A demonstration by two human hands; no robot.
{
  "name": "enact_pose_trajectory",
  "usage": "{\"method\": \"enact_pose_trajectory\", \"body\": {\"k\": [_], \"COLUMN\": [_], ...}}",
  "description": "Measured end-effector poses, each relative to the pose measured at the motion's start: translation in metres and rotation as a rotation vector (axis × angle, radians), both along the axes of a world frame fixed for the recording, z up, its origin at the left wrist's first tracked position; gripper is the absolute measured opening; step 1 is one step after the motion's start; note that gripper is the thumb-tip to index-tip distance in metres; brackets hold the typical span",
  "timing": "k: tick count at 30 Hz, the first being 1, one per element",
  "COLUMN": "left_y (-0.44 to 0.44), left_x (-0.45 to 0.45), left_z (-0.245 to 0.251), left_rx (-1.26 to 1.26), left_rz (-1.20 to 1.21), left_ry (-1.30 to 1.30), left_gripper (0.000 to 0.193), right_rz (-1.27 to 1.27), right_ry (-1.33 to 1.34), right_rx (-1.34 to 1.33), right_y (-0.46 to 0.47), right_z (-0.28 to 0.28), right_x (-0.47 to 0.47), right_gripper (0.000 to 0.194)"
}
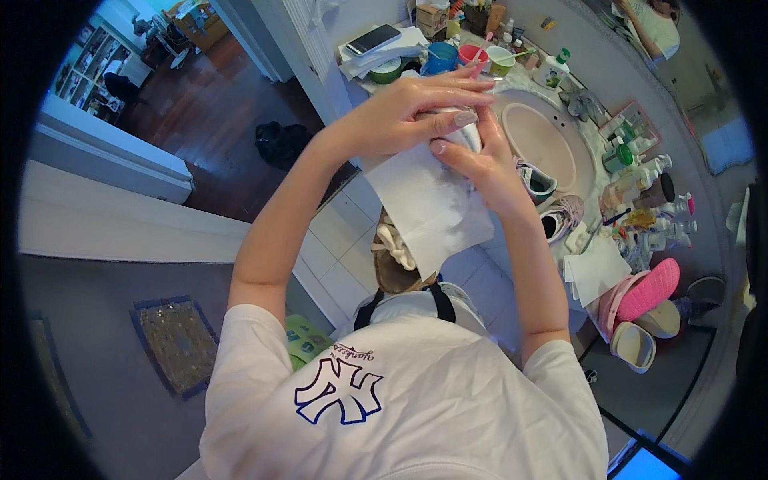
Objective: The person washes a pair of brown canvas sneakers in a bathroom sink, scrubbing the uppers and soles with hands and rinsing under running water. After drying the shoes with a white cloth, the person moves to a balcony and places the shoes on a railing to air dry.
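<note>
My left hand [414, 111] and my right hand [489, 162] cup a rounded white end, apparently a shoe's toe, from both sides. The left lies across its top with fingers extended; the right thumb presses near the upper edge of a white paper sheet [420, 198]. The sheet drapes down toward me, with damp-looking grey patches on its right. Below its lower left edge shows a brown shoe [393, 273] with cream laces [396, 243]. Paper and hands hide the middle, so I cannot see fully how the white end joins the brown part.
A sink basin [537, 141] lies ahead right, with small sneakers [561, 217] on its near rim. Cups [443, 58], a phone [373, 39] on papers and a pump bottle [552, 69] line the counter. Paper sheets [594, 270] and pink clogs [648, 291] sit right. Left is a doorway.
</note>
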State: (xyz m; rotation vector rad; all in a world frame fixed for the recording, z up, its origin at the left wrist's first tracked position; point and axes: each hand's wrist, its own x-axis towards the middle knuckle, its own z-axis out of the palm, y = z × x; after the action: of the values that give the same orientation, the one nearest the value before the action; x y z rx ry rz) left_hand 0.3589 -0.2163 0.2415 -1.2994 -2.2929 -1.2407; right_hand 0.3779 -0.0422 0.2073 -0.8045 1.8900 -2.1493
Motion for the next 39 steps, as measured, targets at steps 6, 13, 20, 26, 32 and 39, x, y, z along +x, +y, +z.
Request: {"method": "enact_pose_trajectory", "body": {"k": [6, 13, 20, 26, 32, 39], "left_y": [0.016, 0.035, 0.021, 0.017, 0.020, 0.047], "left_x": [-0.010, -0.012, -0.018, -0.016, -0.010, 0.008], "left_z": [-0.032, -0.048, -0.039, -0.040, -0.043, -0.081], "left_rx": [0.379, 0.540, 1.081, 1.050, 1.062, 1.142], "left_rz": [-0.065, 0.192, 0.093, 0.330, 0.052, -0.059], "left_ry": [-0.640, -0.816, -0.933, -0.904, -1.220, -1.245], "left_gripper": [0.045, 0.032, 0.027, 0.036, 0.065, 0.074], "right_rz": [0.044, -0.153, -0.031, 0.119, 0.264, 0.070], "right_ry": [-0.317, -0.514, -0.151, -0.451, -0.722, -0.975], "right_rx": [-0.221, -0.388, -0.191, -0.675, -0.904, -0.830], "right_y": [0.014, 0.011, 0.013, 0.017, 0.032, 0.032], "right_z": [-0.009, -0.032, -0.014, -0.041, -0.075, -0.105], "right_x": [-0.009, -0.024, 0.003, 0.029, 0.032, 0.041], "right_gripper": [0.084, 0.071, 0.071, 0.065, 0.046, 0.041]}}
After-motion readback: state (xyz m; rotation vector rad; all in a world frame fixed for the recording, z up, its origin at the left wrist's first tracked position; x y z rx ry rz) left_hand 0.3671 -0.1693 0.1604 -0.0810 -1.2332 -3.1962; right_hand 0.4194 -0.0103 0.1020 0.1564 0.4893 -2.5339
